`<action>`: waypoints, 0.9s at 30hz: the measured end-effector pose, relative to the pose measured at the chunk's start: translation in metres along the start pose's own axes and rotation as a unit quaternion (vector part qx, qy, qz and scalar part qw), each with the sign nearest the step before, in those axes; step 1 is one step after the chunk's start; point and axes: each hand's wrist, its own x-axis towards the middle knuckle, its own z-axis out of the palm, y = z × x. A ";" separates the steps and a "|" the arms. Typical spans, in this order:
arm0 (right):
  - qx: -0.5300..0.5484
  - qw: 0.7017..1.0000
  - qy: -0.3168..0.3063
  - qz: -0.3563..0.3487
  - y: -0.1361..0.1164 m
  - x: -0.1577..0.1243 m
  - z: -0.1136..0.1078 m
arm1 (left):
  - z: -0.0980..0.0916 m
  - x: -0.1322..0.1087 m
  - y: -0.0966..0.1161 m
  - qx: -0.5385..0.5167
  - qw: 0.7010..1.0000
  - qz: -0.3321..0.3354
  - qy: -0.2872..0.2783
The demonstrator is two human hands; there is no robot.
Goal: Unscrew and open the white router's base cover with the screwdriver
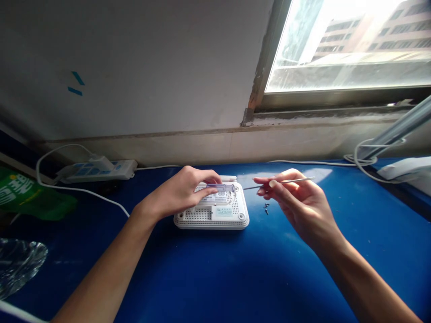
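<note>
My left hand (175,193) lies over a white plastic router (191,220), which sits upside down on a blue tabletop (202,278), its vented underside and printed labels facing up. My left fingers are together, curled over a translucent purple handle (218,187) that lies across the router, and they seem to grip it, though they cover part of it. Off to the right, my right hand (296,202) pinches a thin metal pick (279,181) between thumb and fingertips, with the other fingers loosely apart. Just below the pick's tip, a few tiny black screws (266,208) lie loose on the table, close beside the router. These screws are the weak point: a brushing wrist or a dropped pick could scatter them, and on this dark blue surface they would be hard to find. The pick's fine tip could slip and scratch the plastic, and the router could slide under pressure, since nothing seems to hold it. My left hand hides the router's upper part and any screw holes there. The purple handle's far end is also hard to make out, and I cannot tell what tool it belongs to.
</note>
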 end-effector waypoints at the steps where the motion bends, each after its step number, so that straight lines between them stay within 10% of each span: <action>1: 0.026 1.000 0.004 0.006 0.000 -0.001 0.000 | 0.001 0.000 0.001 -0.007 1.000 -0.004 -0.005; 17: 0.056 0.996 0.070 -0.022 0.003 -0.004 0.008 | 0.012 0.001 0.008 0.008 0.999 -0.012 -0.031; 27: 0.033 0.999 0.001 -0.010 0.021 -0.013 0.031 | 0.026 0.005 0.020 0.006 0.999 0.039 -0.023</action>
